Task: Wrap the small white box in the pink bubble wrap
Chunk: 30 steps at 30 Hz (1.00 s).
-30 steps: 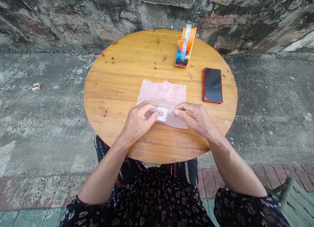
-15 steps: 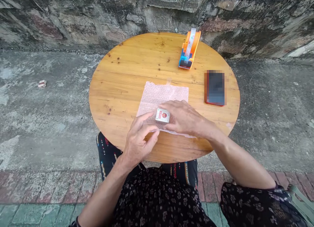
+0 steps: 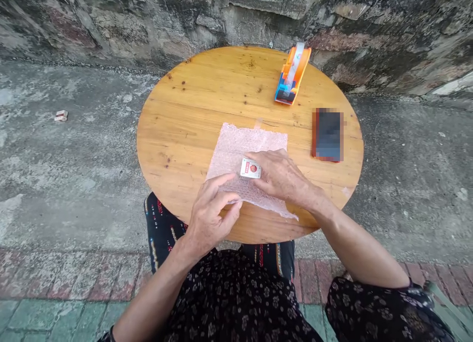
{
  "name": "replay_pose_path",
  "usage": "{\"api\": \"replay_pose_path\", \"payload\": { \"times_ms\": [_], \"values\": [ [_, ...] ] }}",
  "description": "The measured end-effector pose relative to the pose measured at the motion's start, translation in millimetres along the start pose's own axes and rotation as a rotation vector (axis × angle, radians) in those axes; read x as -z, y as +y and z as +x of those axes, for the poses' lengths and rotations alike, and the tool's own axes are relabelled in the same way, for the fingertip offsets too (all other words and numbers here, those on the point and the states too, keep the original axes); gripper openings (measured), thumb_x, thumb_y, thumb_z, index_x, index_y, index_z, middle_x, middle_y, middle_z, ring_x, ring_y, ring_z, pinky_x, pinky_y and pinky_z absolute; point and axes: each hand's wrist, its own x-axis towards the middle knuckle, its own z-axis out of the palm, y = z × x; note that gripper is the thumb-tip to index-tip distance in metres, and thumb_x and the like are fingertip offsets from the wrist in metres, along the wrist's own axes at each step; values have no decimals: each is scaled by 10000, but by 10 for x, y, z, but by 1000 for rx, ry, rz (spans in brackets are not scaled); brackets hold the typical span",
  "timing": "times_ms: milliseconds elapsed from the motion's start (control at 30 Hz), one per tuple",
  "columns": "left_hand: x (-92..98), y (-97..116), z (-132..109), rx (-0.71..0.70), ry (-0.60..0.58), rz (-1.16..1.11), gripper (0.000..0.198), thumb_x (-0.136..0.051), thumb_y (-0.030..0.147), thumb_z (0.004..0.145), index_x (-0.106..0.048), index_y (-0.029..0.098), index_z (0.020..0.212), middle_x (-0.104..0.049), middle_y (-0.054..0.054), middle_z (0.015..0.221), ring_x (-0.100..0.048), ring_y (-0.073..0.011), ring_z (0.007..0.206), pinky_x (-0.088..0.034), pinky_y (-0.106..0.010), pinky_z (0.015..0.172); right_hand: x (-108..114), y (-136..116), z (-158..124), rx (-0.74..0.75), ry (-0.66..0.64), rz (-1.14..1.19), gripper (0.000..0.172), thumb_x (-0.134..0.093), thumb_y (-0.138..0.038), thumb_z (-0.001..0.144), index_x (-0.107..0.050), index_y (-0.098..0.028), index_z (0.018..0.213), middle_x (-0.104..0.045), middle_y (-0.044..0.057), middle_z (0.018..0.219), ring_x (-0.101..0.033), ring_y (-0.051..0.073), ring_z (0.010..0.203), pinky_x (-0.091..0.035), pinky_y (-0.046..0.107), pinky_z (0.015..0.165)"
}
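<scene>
A pink sheet of bubble wrap (image 3: 244, 147) lies flat on the round wooden table (image 3: 192, 115). A small white box with a red mark (image 3: 250, 168) sits on the sheet's near part. My right hand (image 3: 283, 177) holds the box at its right side with fingers closed on it. My left hand (image 3: 211, 213) pinches the near left edge of the bubble wrap between thumb and fingers.
An orange and blue tape dispenser (image 3: 291, 76) stands at the table's far side. A red-cased phone (image 3: 327, 135) lies flat to the right. A stone wall (image 3: 148, 21) runs behind the table. A small piece of litter (image 3: 61, 116) lies on the concrete at left.
The white box was turned so its red-marked face shows and now rests on the sheet under my right hand. My left hand dropped from the box to the sheet's near edge.
</scene>
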Motion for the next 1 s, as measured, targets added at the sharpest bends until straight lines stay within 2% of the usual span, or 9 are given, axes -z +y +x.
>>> {"api": "replay_pose_path", "payload": {
  "times_ms": [100,167,300,400,533,600,700,767,1000],
  "values": [
    [16,5,81,21,10,12,60,-597,146,873,-651,168,860,-598,-121,1277,-625,-224,1108,-501,-412,954,83,21,-74,2,85,123,489,-620,-292,863,-534,-158,1326,-646,145,1273,-603,302,1137,-424,468,978],
    [22,-3,179,32,16,20,58,-595,161,873,-649,169,854,-621,-112,1238,-625,-229,1113,-493,-417,964,189,41,-168,-38,157,311,422,-601,-348,896,-571,-175,1280,-655,126,1264,-610,276,1147,-448,448,987],
    [-11,-68,436,33,-4,37,56,-601,170,860,-656,173,850,-676,-89,1136,-635,-234,1083,-495,-420,947,335,91,-364,-133,150,625,418,-596,-411,909,-570,-218,1279,-696,72,1170,-650,215,1076,-510,374,923],
    [-68,-137,617,38,-38,42,58,-609,180,847,-666,178,854,-705,-77,1081,-646,-229,1042,-491,-411,935,281,130,-398,-186,202,563,475,-698,-377,823,-587,-195,1247,-718,51,1013,-669,201,951,-519,348,858],
    [-134,-204,759,133,-97,-28,63,-622,202,832,-685,193,836,-723,-45,1062,-660,-211,997,-492,-358,883,155,176,-303,-265,297,461,291,-631,-274,844,-645,-187,1122,-687,3,823,-647,161,791,-493,311,773],
    [-158,-230,781,219,-125,-106,78,-616,224,838,-688,196,849,-728,-29,1049,-669,-184,915,-503,-302,776,124,202,-251,-286,320,418,282,-627,-252,834,-654,-187,1107,-679,1,809,-641,159,771,-478,313,768],
    [-199,-272,773,314,-144,-215,95,-619,262,845,-679,190,864,-731,-5,891,-649,-145,756,-475,-251,652,88,247,-212,-304,320,383,288,-630,-238,817,-660,-191,1100,-683,5,813,-638,161,753,-464,318,763],
    [-228,-299,758,331,-140,-259,100,-624,272,843,-670,186,863,-710,10,801,-628,-135,720,-462,-242,643,54,278,-215,-320,315,390,288,-631,-245,812,-662,-196,1094,-683,7,808,-635,162,746,-461,310,742],
    [-229,-276,678,294,-152,-234,82,-576,211,849,-644,179,817,-667,23,754,-584,-121,690,-439,-239,648,-24,283,-331,-337,256,419,287,-618,-291,833,-659,-202,1102,-665,-4,758,-600,141,675,-448,281,674]
  ]
}}
